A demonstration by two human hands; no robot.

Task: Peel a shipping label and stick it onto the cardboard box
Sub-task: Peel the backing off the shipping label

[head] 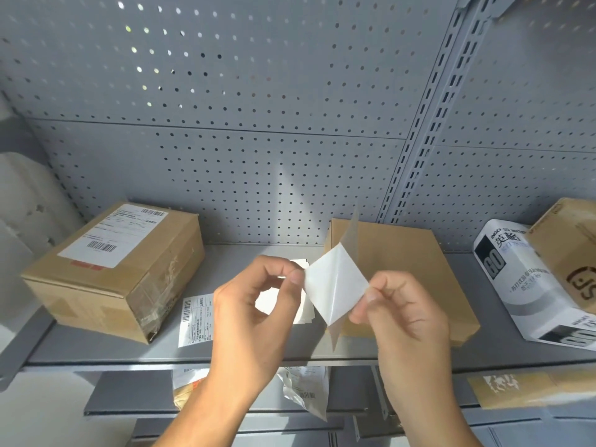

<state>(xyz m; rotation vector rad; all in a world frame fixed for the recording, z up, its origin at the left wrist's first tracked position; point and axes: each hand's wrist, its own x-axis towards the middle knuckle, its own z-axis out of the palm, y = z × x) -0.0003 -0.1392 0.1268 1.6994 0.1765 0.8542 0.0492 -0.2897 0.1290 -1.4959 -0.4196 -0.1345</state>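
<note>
Two bare hands reach up from the bottom edge over a grey metal shelf [96, 333]. Left hand [254, 304] pinches the left corner of a white label [335, 285] between thumb and forefinger, its other fingers curled. Right hand [403, 317] pinches the right corner of the same sheet between thumb and fingertips. Held in the air between the hands, the label is tilted like a diamond, blank side toward the camera. A translucent backing strip [353, 243] stands up behind the label and runs down below it; the two look partly separated, though how far cannot be told.

Behind the hands, a plain cardboard box [396, 259] lies flat on the shelf, its top bare. Far left on the shelf sits a taped box [129, 279] already carrying a printed label with barcodes. Between that box and the left hand, loose printed labels [196, 321] lie on the shelf, partly hidden by the hand. At the right, a white carton [522, 279] with black print lies on its side, a brown box [571, 253] resting on it. Grey pegboard [225, 124] forms the back wall. Below the shelf, crumpled labelled packets [306, 388] rest on a lower level.
</note>
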